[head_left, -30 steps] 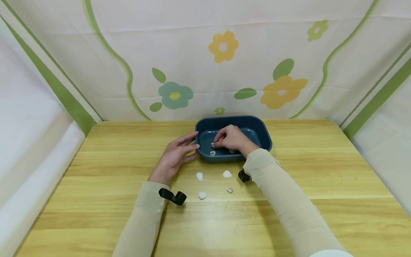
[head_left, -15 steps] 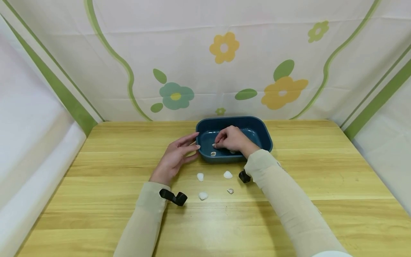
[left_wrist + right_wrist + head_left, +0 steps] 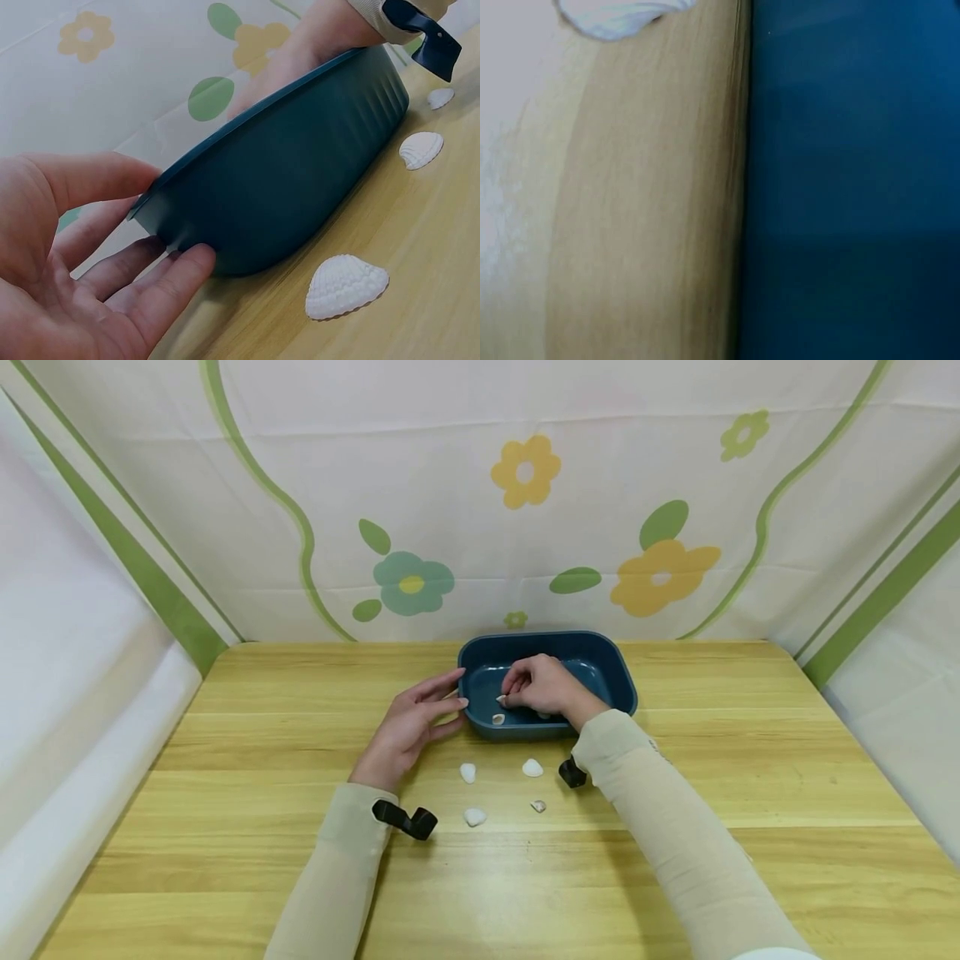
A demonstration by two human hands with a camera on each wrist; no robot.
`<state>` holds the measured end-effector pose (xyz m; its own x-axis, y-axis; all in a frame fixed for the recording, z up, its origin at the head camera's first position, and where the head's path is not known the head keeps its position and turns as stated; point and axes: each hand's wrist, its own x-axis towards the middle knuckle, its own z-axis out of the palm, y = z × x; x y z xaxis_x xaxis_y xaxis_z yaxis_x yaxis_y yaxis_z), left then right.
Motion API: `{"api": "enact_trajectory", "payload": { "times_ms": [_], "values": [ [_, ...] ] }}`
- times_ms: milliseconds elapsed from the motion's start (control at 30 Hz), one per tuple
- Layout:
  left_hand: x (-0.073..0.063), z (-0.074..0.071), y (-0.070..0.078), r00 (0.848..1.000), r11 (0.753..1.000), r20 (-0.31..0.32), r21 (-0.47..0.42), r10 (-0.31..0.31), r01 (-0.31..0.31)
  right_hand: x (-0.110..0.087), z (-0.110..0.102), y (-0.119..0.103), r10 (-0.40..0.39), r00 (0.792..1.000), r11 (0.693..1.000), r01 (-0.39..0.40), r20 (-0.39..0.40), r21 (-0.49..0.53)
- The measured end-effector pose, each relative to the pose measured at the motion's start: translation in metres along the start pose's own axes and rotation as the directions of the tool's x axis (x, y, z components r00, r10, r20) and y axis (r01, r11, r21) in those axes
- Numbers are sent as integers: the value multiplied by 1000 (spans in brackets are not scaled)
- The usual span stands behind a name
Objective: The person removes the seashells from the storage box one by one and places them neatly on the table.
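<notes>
A dark blue plastic basin (image 3: 480, 731) stands at the back of the wooden table. My left hand (image 3: 408, 724) touches its left end; in the left wrist view the thumb lies at the rim and the other fingers rest against the outer wall, none curled round it. Inside the basin, my right hand (image 3: 546, 683) pinches a small pale seashell (image 3: 501, 699) low over the floor; whether the shell touches the floor I cannot tell. Another seashell (image 3: 498, 719) lies just in front of it. A further pale piece (image 3: 544, 715) shows partly below the right hand.
Several seashells lie on the table before the basin: two white ones (image 3: 468, 773) (image 3: 532, 767) nearer it, another white shell (image 3: 475, 817) and a brownish shell (image 3: 538, 807) closer to me. A flowered cloth (image 3: 450, 485) hangs behind. Black wrist mounts (image 3: 422, 823) stick out from both sleeves.
</notes>
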<state>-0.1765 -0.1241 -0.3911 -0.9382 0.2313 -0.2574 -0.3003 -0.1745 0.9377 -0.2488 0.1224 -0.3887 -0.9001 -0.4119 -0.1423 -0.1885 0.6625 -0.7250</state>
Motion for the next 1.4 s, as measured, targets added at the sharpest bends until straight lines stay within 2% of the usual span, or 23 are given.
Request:
{"api": "enact_trajectory", "payload": {
  "times_ms": [1067,1400],
  "values": [
    [1,-1,0,1000,1000,2,-6,1,-1,-2,-1,-2,24,1000,1000,-24,-3,4],
    [1,-1,-1,1000,1000,3,-1,3,-3,-1,-1,2,-10,1000,1000,11,-6,22]
  ]
}}
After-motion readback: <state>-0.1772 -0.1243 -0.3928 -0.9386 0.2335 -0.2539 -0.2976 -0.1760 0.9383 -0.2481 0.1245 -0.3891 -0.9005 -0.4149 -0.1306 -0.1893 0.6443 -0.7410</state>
